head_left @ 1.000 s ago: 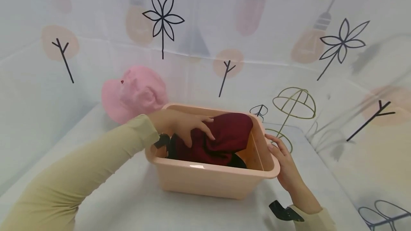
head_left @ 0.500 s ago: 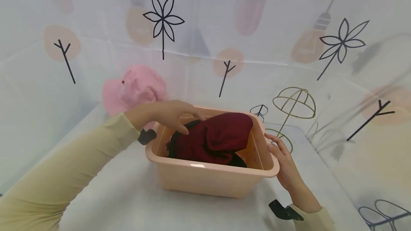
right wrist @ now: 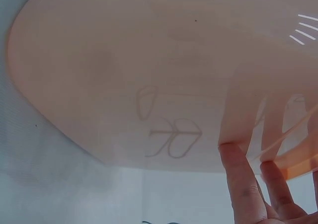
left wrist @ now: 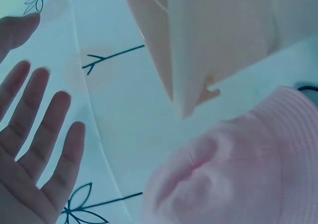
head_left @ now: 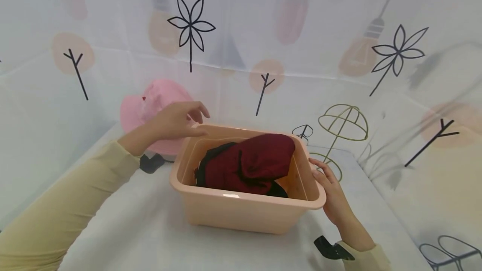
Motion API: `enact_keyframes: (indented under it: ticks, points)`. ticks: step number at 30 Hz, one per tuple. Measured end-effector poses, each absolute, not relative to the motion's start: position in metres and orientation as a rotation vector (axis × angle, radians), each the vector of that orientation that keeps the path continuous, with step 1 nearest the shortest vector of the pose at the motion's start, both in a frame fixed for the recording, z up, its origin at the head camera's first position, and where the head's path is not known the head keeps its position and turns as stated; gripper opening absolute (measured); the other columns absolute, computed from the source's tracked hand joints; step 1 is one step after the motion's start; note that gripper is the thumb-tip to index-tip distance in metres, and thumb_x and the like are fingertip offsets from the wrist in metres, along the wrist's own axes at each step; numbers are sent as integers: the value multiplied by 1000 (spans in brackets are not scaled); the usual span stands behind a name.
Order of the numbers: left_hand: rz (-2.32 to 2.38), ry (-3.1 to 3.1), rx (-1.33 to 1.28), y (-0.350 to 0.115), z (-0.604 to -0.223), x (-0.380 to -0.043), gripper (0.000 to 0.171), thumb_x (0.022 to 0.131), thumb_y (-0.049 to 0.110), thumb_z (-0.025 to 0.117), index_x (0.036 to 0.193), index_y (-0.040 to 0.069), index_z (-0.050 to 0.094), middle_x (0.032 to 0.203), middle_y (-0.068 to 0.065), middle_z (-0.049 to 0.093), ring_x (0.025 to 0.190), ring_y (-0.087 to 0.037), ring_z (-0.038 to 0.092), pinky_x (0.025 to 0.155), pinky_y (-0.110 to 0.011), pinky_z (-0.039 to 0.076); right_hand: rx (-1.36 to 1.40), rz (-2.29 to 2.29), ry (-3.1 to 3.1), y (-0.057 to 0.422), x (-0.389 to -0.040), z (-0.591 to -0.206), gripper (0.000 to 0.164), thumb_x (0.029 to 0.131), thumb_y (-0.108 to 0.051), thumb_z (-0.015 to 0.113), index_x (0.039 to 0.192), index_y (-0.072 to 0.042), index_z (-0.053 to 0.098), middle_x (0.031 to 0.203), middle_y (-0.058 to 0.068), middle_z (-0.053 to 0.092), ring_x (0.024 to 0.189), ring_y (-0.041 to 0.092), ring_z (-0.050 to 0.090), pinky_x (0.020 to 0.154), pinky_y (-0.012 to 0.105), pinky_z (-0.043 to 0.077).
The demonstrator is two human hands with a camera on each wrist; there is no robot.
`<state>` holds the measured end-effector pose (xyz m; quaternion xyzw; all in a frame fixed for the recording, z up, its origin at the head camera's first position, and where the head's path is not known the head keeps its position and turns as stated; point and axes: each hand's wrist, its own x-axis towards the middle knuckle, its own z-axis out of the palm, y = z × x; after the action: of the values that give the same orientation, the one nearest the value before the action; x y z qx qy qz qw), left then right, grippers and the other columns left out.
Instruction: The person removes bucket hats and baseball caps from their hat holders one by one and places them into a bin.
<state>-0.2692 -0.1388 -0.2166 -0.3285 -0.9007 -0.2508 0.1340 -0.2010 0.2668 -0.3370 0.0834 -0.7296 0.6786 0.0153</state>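
A peach plastic basin [head_left: 233, 210] stands on the white-covered table. Inside it lies a folded dark red cloth item [head_left: 260, 158] with dark edging. My left hand [head_left: 169, 122] hovers by the basin's back left corner, overlapping a pink bucket hat [head_left: 132, 110] in the head view. Its fingers are spread and loosely bent, holding nothing; the left wrist view shows the same hand [left wrist: 37, 144] apart from both hat and basin. My right hand [head_left: 333, 191] holds the basin's right rim, and in the right wrist view its fingertips [right wrist: 231, 152] press the outer wall.
A white cloth backdrop [head_left: 233, 95] printed with flowers, twigs and bulbs rises behind and beside the table [head_left: 150, 225]. A dark strap piece [head_left: 333, 249] sits at my right wrist and another dark piece [head_left: 151, 163] at the left.
My left hand has come up out of the basin, off the dark red cloth, and moved left toward the pink hat. My right hand stays at the rim.
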Motion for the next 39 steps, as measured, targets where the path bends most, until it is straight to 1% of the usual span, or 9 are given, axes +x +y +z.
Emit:
enact_keyframes:
  ticks: [5,11,16,19,23,29,34,37,39]
  points:
    - [-820,-2539,-835,-153,-222,-272,40,71,26,81,99,11,59,80,0,58,80,-18,58,74,-37,50,250,2105,-2279,267,-201,-336,35,99,-30,41,133,-22,39,117,0,47,103,10,51,81,25,49]
    - [-829,-2452,-729,-168,-231,-278,41,70,22,82,100,7,57,79,-4,57,76,-20,56,69,-35,49,256,2111,-2274,267,-200,-336,34,99,-30,41,133,-22,40,117,-1,48,103,10,52,81,26,49]
    - [-863,-2394,-625,-179,-240,-281,46,69,20,83,103,4,55,88,-10,58,80,-25,56,69,-37,49,256,2113,-2266,267,-201,-336,34,100,-29,41,133,-22,40,114,-2,50,101,10,53,80,26,49]
    - [-880,-2358,-597,-187,-244,-283,49,69,17,83,105,1,54,92,-15,57,82,-28,55,69,-39,49,253,2106,-2272,266,-200,-336,34,100,-30,40,133,-22,40,115,-2,50,102,9,53,80,25,49]
    - [-871,-2320,-583,-198,-250,-287,53,69,14,82,109,-1,51,96,-18,54,84,-31,53,69,-41,47,250,2105,-2277,266,-199,-336,34,100,-29,40,133,-22,40,117,-2,49,103,9,52,81,25,49]
    - [-923,-2327,-450,-216,-257,-288,60,67,18,84,113,0,50,108,-18,46,96,-36,47,78,-47,41,256,2122,-2270,264,-200,-337,34,100,-28,40,133,-22,40,116,-3,49,102,9,52,80,25,49]
    - [-921,-2349,-307,-228,-264,-290,66,65,25,85,117,2,50,119,-18,39,107,-37,36,81,-50,36,257,2128,-2260,265,-201,-338,34,100,-28,40,133,-22,40,116,-4,50,101,9,54,79,25,50]
    - [-930,-2377,-243,-234,-270,-294,72,64,25,86,122,4,48,125,-20,32,113,-39,30,82,-53,34,252,2120,-2260,266,-201,-338,33,100,-29,40,132,-23,41,116,-4,50,100,9,53,79,25,50]
    - [-950,-2396,-206,-237,-275,-297,77,64,26,86,125,5,45,130,-21,28,117,-41,25,86,-55,32,252,2118,-2261,266,-201,-338,32,100,-30,40,132,-24,41,116,-4,49,100,9,53,79,25,50]
